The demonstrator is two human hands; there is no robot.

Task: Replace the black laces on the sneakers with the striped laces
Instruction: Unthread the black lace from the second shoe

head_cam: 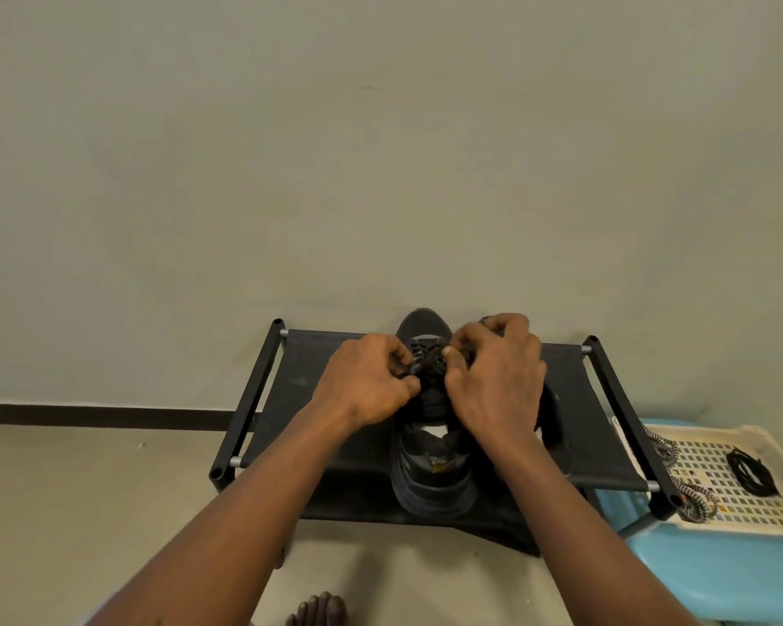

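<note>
A black sneaker (430, 463) stands on the black fabric shoe rack (317, 399), heel toward me. Its black lace (428, 356) crosses the eyelets between my hands. My left hand (365, 381) pinches the lace on the sneaker's left side. On the right side, my right hand (493, 377) curls its fingers onto the lace. A second sneaker (554, 422) is mostly hidden under my right hand and forearm. A striped lace (679, 476) hangs over the edge of a cream tray (742, 503). A loose black lace (751, 472) lies coiled in that tray.
The rack stands against a plain wall. The cream tray rests on a light blue stool (715, 576) at the right. My bare toes (319, 609) show on the floor at the bottom edge.
</note>
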